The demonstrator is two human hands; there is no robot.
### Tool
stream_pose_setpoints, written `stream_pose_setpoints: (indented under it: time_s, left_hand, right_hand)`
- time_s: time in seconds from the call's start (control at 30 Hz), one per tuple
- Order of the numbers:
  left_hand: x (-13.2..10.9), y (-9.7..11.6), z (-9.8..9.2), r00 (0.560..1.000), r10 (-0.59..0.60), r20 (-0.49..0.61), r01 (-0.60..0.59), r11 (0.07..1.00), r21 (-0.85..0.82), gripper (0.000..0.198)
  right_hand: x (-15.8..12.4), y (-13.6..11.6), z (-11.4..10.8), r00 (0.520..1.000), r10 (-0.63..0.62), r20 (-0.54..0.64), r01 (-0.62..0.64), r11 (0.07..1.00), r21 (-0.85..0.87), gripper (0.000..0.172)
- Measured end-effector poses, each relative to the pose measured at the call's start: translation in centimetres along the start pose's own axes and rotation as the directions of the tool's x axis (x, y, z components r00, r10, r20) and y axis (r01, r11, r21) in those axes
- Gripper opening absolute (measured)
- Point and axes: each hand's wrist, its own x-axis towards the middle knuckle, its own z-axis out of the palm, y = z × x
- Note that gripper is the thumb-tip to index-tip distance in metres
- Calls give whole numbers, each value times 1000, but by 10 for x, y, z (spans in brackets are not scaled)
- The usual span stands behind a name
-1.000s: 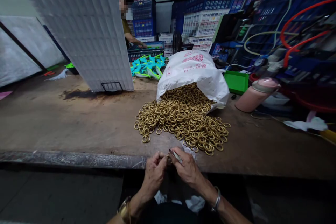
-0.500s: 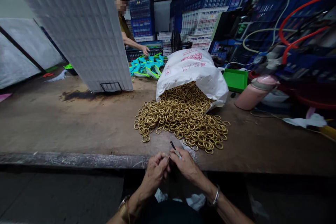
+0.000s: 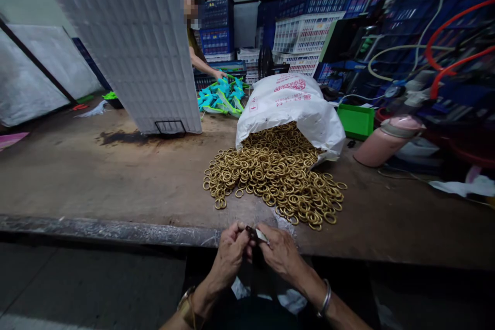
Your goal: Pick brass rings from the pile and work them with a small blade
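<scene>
My left hand [image 3: 231, 250] is closed in a pinch just below the table's front edge. Whatever lies between its fingertips is too small and dark to name. My right hand [image 3: 284, 252] is closed around a small knife-like tool [image 3: 262, 236] with a pale handle and a dark, narrow end. The dark end points at the left fingertips and meets or nearly meets them. Beyond both hands, a heap of gold-coloured rings [image 3: 278, 180] spills onto the table [image 3: 154, 180] out of a white woven sack [image 3: 286, 105] with red print.
A tall white ribbed panel [image 3: 143, 51] stands upright on the left. Behind it a person [image 3: 199, 56] reaches toward turquoise and lime pieces [image 3: 222, 97]. At right are a green tray [image 3: 356, 121] and a pink bottle [image 3: 386, 142]. Stacked crates [image 3: 305, 33] line the back.
The tool in my right hand has tipped down, its dark end now at my left fingertips. The co-worker's hand has lowered to the turquoise pieces. The whole view has shifted slightly.
</scene>
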Motion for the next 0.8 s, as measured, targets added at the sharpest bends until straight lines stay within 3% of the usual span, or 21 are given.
stream_pose_setpoints:
  time_s: [0.33, 0.4, 0.57, 0.67, 0.8]
  left_hand:
    - [-2, -3, 0, 993, 102, -58, -95, 989, 113, 31]
    - [-9, 2, 3, 995, 94, -26, -91, 990, 109, 29]
    - [-21, 11, 6, 992, 48, 117, -32, 991, -133, 25]
    - [-21, 10, 0, 996, -22, 85, 48, 949, -312, 24]
    - [-21, 8, -10, 997, -73, 32, 80, 906, -416, 18]
  right_hand:
    - [5, 1, 3, 1000, -5, 7, 6, 973, -232, 21]
    - [9, 5, 3, 1000, 21, -2, -20, 962, -274, 19]
    - [34, 4, 0, 997, 70, -25, -74, 939, -336, 20]
    - [55, -8, 1, 995, 58, -87, -84, 939, -333, 18]
    - [84, -20, 9, 991, 79, -112, -115, 926, -360, 19]
